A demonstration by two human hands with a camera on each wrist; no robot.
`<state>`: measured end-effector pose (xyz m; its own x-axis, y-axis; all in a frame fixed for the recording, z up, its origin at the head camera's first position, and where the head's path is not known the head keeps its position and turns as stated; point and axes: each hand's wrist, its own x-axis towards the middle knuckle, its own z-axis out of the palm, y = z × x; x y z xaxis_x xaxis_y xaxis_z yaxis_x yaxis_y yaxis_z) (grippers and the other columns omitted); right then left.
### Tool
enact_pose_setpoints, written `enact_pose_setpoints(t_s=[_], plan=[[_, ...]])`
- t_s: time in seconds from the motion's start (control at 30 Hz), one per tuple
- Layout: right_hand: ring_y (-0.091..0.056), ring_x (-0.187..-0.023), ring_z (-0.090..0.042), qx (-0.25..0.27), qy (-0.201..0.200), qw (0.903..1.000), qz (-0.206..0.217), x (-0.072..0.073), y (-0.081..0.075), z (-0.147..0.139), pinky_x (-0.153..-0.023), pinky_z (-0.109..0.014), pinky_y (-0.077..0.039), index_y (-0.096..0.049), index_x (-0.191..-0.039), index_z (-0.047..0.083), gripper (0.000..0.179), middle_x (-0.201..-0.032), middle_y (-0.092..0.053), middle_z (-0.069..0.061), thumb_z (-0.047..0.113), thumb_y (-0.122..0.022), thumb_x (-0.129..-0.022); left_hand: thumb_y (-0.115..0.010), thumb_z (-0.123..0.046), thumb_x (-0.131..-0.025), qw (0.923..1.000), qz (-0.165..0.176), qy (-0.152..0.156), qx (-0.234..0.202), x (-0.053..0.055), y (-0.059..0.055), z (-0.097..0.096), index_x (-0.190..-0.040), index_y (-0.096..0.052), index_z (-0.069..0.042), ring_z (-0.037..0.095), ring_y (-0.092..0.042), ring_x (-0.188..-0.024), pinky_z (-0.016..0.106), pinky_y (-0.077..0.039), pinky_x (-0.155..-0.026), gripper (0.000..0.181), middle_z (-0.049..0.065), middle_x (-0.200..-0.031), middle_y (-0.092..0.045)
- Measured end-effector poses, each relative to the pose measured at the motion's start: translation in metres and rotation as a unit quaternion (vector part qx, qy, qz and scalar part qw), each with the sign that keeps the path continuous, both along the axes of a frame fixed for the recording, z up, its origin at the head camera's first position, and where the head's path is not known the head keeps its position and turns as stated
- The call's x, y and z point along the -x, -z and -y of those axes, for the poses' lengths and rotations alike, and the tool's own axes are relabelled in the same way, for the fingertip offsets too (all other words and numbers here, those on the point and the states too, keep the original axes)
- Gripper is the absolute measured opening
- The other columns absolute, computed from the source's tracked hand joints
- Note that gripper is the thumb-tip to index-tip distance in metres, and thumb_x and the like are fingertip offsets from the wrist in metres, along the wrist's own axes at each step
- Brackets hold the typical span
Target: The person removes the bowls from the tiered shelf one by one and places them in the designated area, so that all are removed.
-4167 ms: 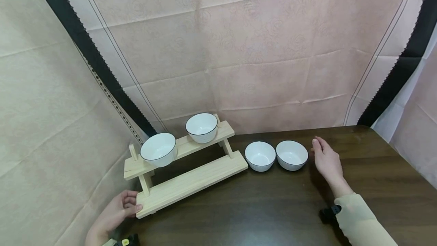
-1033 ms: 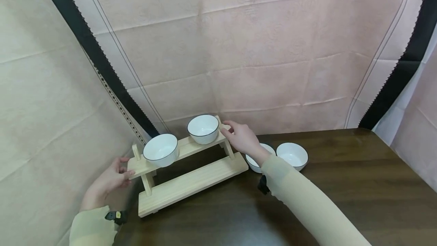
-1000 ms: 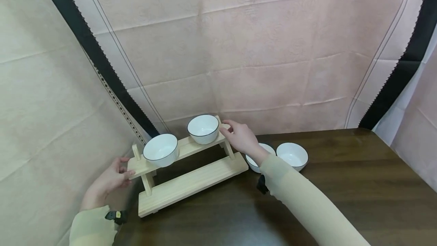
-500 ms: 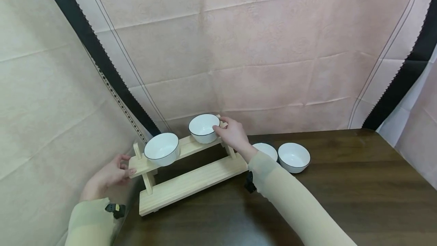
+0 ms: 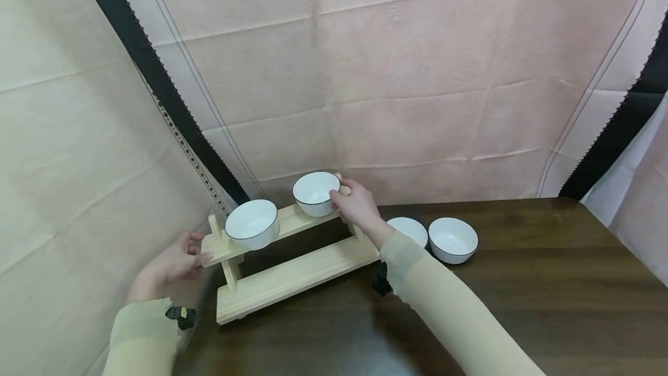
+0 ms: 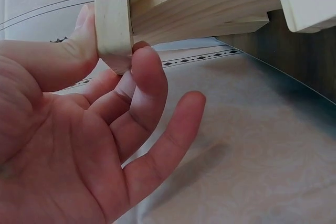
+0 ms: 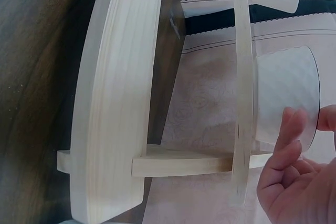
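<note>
A two-tier pale wooden rack [image 5: 297, 276] stands at the left of the table. On its upper board sit two white, dark-rimmed bowls: a left bowl [image 5: 252, 224] and a right bowl [image 5: 313, 191]. My left hand [image 5: 172, 263] grips the left end of the upper board; in the left wrist view the thumb and curled fingers [image 6: 149, 72] are on either side of the wood. My right hand [image 5: 357, 205] holds the right bowl at its right side, thumb at the rim. In the right wrist view that bowl [image 7: 286, 95] stands against the board, with fingers [image 7: 294, 124] on its wall.
Two more white bowls stand on the dark table [image 5: 522, 283] right of the rack: a nearer one [image 5: 409, 230], partly behind my right forearm, and another bowl [image 5: 453, 241] beside it. Pale cloth [image 5: 407, 86] hangs behind and at the left, close to the rack.
My right hand has come from beside the table bowls to the upper board's right end, then onto the right bowl. My left hand has shifted from the lower board to the upper one.
</note>
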<state>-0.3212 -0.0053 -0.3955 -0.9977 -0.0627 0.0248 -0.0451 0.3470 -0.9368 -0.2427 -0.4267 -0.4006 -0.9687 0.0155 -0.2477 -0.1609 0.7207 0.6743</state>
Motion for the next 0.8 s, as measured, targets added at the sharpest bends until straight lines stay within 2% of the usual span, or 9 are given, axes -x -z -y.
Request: enact_pose_setpoints(t_s=[0.13, 0.27, 0.53, 0.67, 0.8], plan=[[-0.08, -0.093, -0.026, 0.008, 0.004, 1.0, 0.0, 0.0003, -0.0007, -0.0001, -0.083, -0.033, -0.065, -0.049, -0.161, 0.01, 0.062, -0.105, -0.083, -0.013, 0.037, -0.064, -0.107, -0.065, -0.012, -0.11, 0.9999, -0.007, 0.009, -0.003, 0.0011, 0.0, -0.0015, -0.153, -0.02, 0.013, 0.024, -0.069, -0.089, 0.046, -0.066, -0.081, 0.067, 0.026, -0.111, -0.064], [-0.08, -0.092, -0.026, 0.014, 0.004, 0.9999, 0.001, -0.0004, -0.0018, 0.0007, -0.085, -0.036, -0.066, -0.049, -0.161, 0.008, 0.062, -0.106, -0.083, -0.015, 0.034, -0.064, -0.107, -0.065, -0.013, -0.11, 1.0, -0.004, 0.004, 0.001, 0.0005, -0.0013, -0.0034, -0.153, -0.02, 0.011, 0.024, -0.069, -0.088, 0.046, -0.066, -0.081, 0.067, 0.024, -0.11, -0.063], [-0.079, -0.094, -0.026, 0.025, 0.004, 0.9996, 0.008, -0.002, -0.002, 0.0018, -0.097, -0.047, -0.066, -0.047, -0.162, 0.006, 0.063, -0.107, -0.082, -0.016, 0.03, -0.063, -0.106, -0.066, -0.013, -0.109, 1.0, -0.001, -0.002, 0.001, 0.0002, -0.0001, -0.0035, -0.153, -0.02, 0.011, 0.027, -0.07, -0.09, 0.048, -0.067, -0.082, 0.068, 0.024, -0.11, -0.062], [-0.079, -0.095, -0.027, 0.032, 0.003, 0.9995, 0.009, -0.0028, -0.0023, 0.0016, -0.098, -0.048, -0.065, -0.046, -0.162, 0.006, 0.063, -0.108, -0.082, -0.016, 0.029, -0.062, -0.105, -0.065, -0.014, -0.11, 1.0, 0.002, -0.001, 0.003, -0.0002, -0.0008, -0.0033, -0.154, -0.019, 0.011, 0.028, -0.07, -0.093, 0.049, -0.067, -0.083, 0.069, 0.025, -0.111, -0.063], [-0.079, -0.096, -0.027, 0.036, 0.004, 0.9993, 0.006, -0.0039, -0.003, 0.0021, -0.095, -0.045, -0.066, -0.048, -0.161, 0.006, 0.062, -0.107, -0.081, -0.016, 0.027, -0.061, -0.104, -0.065, -0.015, -0.11, 1.0, 0.005, -0.002, 0.007, -0.0004, -0.0013, -0.003, -0.155, -0.018, 0.011, 0.028, -0.07, -0.094, 0.05, -0.067, -0.085, 0.07, 0.025, -0.111, -0.064]])
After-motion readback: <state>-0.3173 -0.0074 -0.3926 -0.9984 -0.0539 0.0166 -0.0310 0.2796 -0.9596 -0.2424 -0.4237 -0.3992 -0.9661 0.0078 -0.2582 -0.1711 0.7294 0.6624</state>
